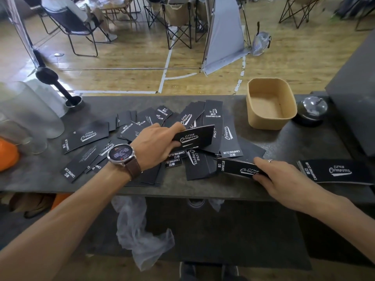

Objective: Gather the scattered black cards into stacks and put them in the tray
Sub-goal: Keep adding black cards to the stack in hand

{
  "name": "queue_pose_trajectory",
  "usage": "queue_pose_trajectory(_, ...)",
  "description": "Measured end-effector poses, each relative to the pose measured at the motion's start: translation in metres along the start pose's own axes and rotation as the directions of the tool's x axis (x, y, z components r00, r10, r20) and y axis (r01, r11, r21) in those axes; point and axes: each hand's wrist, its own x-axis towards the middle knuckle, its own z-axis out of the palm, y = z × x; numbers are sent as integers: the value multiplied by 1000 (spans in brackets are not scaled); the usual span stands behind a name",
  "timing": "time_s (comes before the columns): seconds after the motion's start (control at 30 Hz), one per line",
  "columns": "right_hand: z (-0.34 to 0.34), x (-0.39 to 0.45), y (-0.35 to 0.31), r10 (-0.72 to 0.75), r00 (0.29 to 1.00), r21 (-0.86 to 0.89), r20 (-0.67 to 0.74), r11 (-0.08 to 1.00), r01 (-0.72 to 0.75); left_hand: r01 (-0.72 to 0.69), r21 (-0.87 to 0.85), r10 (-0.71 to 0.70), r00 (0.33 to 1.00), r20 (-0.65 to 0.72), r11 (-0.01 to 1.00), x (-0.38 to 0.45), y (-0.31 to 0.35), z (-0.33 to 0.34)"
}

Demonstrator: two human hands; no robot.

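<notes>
Head view: looking down over a dark grey table (203, 187), with scattered black cards (142, 126) lying across its middle in a loose, overlapping heap, white "Camping Club" print showing on many.

Left hand (156, 141), wearing a wristwatch (121, 154) on a brown strap, reaching over the heap and pinching a small stack of cards (194, 137) between thumb and curled fingers, holding it tilted just above the pile.

Right hand (278, 179), wearing a ring (270, 160), gripping a second stack (237, 168) at the near right edge of the heap, thumb lying on top and fingers curling underneath, the far end of that stack touching the spread cards.

Sitting further right on the table, well apart from the heap: a neat finished stack (334, 171), lying flat near the table's right end.

Standing at the far right of the table, beyond the heap: a tan tray (269, 120) with rounded corners, holding no cards.

Sitting just right of the tray: a shiny metal dome (313, 108) on a dark base. Standing at the left end: frosted glass vessels (30, 110) and something orange (8, 157). Hanging below the table's near edge: a clear plastic bag (138, 230). Showing beyond the table: a wooden floor with folding chairs (178, 23).
</notes>
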Motion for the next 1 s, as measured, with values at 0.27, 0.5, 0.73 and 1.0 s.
queue_pose_trajectory(0.27,-1,-1,-3,5,1000,-12,-5,1000,-5,166,-199,-188,977,-97,966,4,-17,20)
queue_pose_trajectory(0.5,-2,-1,-2,15,1000,-9,4,1000,-15,194,-590,-308,946,-98,784,3,1,-9)
queue_pose_trajectory(0.73,-5,-4,-6,7,1000,0,-13,1000,-7,0,-499,-5,1000,-9,867,-21,56,0)
queue_pose_trajectory(1.0,0,-4,-7,-24,999,-3,-44,1000,23,12,-511,-49,997,-60,860,2,98,40)
